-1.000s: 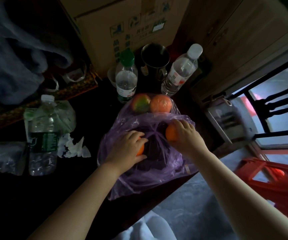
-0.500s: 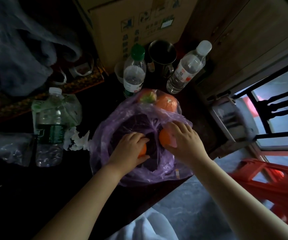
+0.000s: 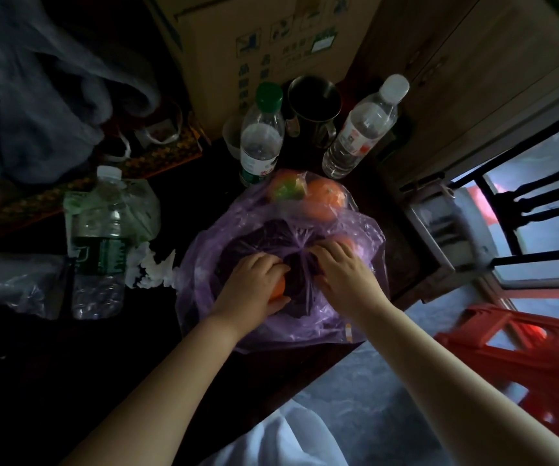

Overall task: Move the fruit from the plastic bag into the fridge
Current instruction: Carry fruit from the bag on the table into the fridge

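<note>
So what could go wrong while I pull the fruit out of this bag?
1. The bag lies close to the table edge; tugging it could send loose fruit to the floor.
2. The apple and far orange sit by the green-cap bottle; lifting the plastic might roll them into it.
3. Your left hand grips an orange beside gathered plastic, which may snag.

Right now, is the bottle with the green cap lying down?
No, the green-capped bottle stands upright behind the purple bag.
</note>
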### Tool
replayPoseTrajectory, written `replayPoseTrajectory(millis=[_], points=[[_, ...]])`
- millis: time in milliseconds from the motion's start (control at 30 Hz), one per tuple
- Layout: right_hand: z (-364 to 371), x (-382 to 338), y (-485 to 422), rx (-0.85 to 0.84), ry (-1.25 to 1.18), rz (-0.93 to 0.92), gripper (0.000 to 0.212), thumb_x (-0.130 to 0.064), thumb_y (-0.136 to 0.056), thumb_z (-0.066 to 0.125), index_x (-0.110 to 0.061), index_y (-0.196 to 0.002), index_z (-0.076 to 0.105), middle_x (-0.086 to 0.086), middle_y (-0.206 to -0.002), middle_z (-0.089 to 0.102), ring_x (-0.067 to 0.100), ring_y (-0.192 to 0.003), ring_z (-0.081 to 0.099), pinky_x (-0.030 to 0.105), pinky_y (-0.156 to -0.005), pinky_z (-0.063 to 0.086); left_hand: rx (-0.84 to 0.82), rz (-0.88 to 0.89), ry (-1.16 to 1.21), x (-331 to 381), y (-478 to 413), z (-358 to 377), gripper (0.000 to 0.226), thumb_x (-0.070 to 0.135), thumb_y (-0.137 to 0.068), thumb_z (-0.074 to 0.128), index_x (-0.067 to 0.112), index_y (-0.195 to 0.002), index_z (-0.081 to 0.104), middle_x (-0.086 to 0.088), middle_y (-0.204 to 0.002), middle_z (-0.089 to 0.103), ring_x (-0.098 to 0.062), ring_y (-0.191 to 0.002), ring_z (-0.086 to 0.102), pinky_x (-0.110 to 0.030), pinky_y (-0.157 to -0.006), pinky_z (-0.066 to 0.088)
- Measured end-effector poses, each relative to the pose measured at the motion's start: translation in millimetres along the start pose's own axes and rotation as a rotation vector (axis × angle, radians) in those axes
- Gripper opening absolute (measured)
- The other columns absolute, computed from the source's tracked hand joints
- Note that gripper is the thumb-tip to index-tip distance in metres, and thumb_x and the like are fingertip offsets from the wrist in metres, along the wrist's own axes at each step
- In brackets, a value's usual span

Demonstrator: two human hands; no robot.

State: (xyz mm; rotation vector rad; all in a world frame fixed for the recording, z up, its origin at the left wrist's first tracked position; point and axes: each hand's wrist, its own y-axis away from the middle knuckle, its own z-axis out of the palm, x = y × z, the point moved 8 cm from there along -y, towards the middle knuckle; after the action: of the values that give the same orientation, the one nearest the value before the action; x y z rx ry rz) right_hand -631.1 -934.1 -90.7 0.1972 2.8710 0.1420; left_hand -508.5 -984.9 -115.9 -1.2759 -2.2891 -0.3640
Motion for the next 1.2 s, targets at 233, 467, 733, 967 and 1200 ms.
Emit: replayPoseTrajectory(millis=[233, 467, 733, 967, 1200], points=[[-9.0, 25.2, 3.3, 0.016, 0.085, 0.149, 0.056, -0.01, -0.063, 0.076, -0.007, -0.116, 0.06, 0.01, -0.117, 0.059, 0.033, -0.109, 0.054, 0.044, -0.084, 0.049, -0.022, -0.04, -0.001, -1.2, -0.2, 0.9, 0.056, 0.035, -0.062, 0.082, 0.014, -0.111, 0.064, -0.003, -0.111, 0.06, -0.025, -0.104, 0.056, -0.042, -0.093, 0.047], [-3.7, 46.5, 3.6, -0.048, 0.183, 0.292, 0.061, -0.008, -0.069, 0.073, -0.009, -0.126, 0.052, 0.012, -0.127, 0.053, 0.035, -0.118, 0.047, 0.046, -0.093, 0.042, -0.123, -0.093, -0.071, -1.0, -0.2, 4.4, 0.067, 0.033, -0.052, 0.086, 0.015, -0.113, 0.062, -0.009, -0.12, 0.056, -0.031, -0.111, 0.053, -0.047, -0.084, 0.051], [-1.3, 46.7, 5.3, -0.096, 0.233, 0.31, 0.076, -0.013, -0.064, 0.078, -0.009, -0.133, 0.046, 0.013, -0.131, 0.053, 0.034, -0.121, 0.048, 0.043, -0.098, 0.039, -0.143, -0.105, -0.137, 1.8, 0.6, 5.9, 0.083, 0.028, -0.047, 0.088, 0.012, -0.122, 0.055, -0.008, -0.122, 0.053, -0.031, -0.112, 0.052, -0.044, -0.08, 0.05], [-29.2, 17.7, 10.2, 0.052, 0.118, 0.187, 0.071, -0.034, -0.066, 0.081, -0.011, -0.128, 0.054, 0.008, -0.125, 0.059, 0.029, -0.117, 0.054, 0.041, -0.094, 0.045, -0.047, -0.135, -0.074, 3.5, 2.2, -11.1, 0.08, 0.033, -0.053, 0.088, 0.007, -0.119, 0.05, -0.011, -0.124, 0.05, -0.03, -0.114, 0.052, -0.04, -0.089, 0.049], [-62.6, -4.4, 27.9, 0.161, -0.09, 0.215, 0.071, -0.043, -0.076, 0.072, -0.016, -0.136, 0.045, 0.007, -0.133, 0.05, 0.031, -0.117, 0.051, 0.04, -0.087, 0.048, 0.037, -0.111, 0.038, 21.2, -8.3, -52.0, 0.078, 0.032, -0.057, 0.087, 0.016, -0.125, 0.052, -0.005, -0.127, 0.046, -0.026, -0.116, 0.05, -0.039, -0.089, 0.048]])
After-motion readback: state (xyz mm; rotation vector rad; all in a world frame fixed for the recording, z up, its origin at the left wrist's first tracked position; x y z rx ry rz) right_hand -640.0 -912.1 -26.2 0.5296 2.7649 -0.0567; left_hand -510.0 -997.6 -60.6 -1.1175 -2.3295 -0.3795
